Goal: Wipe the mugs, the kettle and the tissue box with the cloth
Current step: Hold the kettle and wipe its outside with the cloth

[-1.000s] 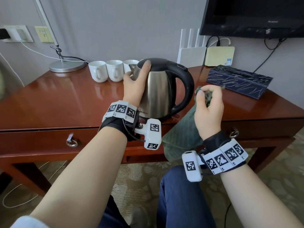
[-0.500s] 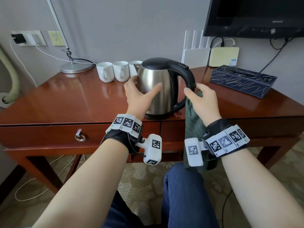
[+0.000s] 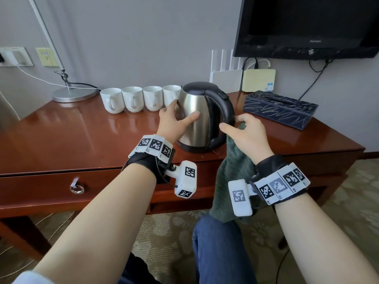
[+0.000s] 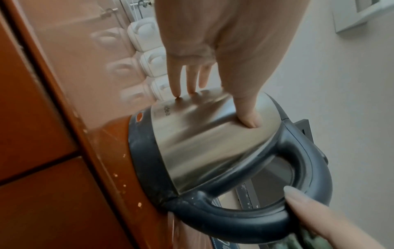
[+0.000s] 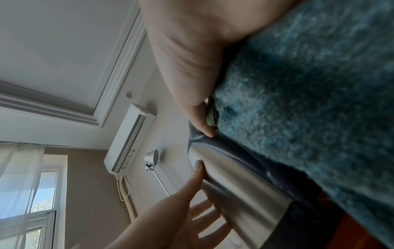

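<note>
The steel kettle (image 3: 200, 116) stands upright near the front edge of the wooden desk (image 3: 61, 136), its black handle (image 3: 226, 111) turned to the right. The left hand (image 3: 174, 121) rests on the kettle's left side with straight, spread fingers; the left wrist view shows the fingertips (image 4: 249, 120) touching the metal body and the thumb laid flat on it, so the hand steadies rather than clasps. The right hand (image 3: 246, 133) is beside the handle, its fingers curled over a bunch of the dark green cloth (image 3: 235, 167), which hangs down past the desk edge toward the person's knee. In the right wrist view the thumb (image 5: 200, 121) touches the handle's black edge with the cloth (image 5: 309, 84) pressed against the palm (whether the fabric itself meets the handle cannot be told).

Four white mugs (image 3: 141, 98) stand in a row behind and left of the kettle, the nearest just beside its spout. The dark patterned tissue box (image 3: 281, 108) lies to the right, well apart from the hands. A lamp base (image 3: 73, 95) sits at the desk's far left corner.
</note>
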### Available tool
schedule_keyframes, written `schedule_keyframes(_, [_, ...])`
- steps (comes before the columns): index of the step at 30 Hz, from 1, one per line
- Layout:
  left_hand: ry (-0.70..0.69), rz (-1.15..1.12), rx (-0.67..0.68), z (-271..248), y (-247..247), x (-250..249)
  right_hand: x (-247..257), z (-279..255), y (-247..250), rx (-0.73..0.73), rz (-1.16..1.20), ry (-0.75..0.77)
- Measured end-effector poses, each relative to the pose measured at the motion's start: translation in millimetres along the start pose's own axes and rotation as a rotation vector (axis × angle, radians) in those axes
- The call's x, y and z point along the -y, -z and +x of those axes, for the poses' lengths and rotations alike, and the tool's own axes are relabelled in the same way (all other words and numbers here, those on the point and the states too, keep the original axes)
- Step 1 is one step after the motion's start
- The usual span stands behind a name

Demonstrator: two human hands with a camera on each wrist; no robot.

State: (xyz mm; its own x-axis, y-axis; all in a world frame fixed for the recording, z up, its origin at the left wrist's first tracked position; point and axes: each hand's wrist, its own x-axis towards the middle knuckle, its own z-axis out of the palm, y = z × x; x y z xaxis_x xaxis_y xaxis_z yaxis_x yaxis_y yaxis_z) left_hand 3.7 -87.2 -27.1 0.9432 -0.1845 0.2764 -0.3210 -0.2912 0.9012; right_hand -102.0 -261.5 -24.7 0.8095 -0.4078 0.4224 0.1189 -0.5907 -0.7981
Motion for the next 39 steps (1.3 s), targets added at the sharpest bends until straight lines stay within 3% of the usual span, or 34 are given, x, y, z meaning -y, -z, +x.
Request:
schedule_keyframes(6, [0.002, 0.148, 0.061, 30, -27, -18, -1, 23, 19, -0.003, -0.151, -0.011])
schedule_keyframes(15, [0.029, 0.169, 0.196, 87, -68, -28, -6, 83, 30, 0.071, -0.293, -0.132])
schedule_keyframes(25, [0.077, -0.027, 0.323, 143, -90, -26, -24, 153, 13, 0.107, -0.317, -0.197])
schedule_keyframes(30, [0.209, -0.195, 0.328, 179, -106, -11, -38, 193, 7, 0.114, -0.245, -0.290])
schedule_keyframes(36, [0.166, -0.211, 0.380, 200, -112, -9, -54, 229, -11, 0.102, -0.255, -0.310])
schedule_keyframes(39, [0.240, -0.368, 0.357, 218, -121, 2, -63, 248, -18, 0.104, -0.276, -0.315])
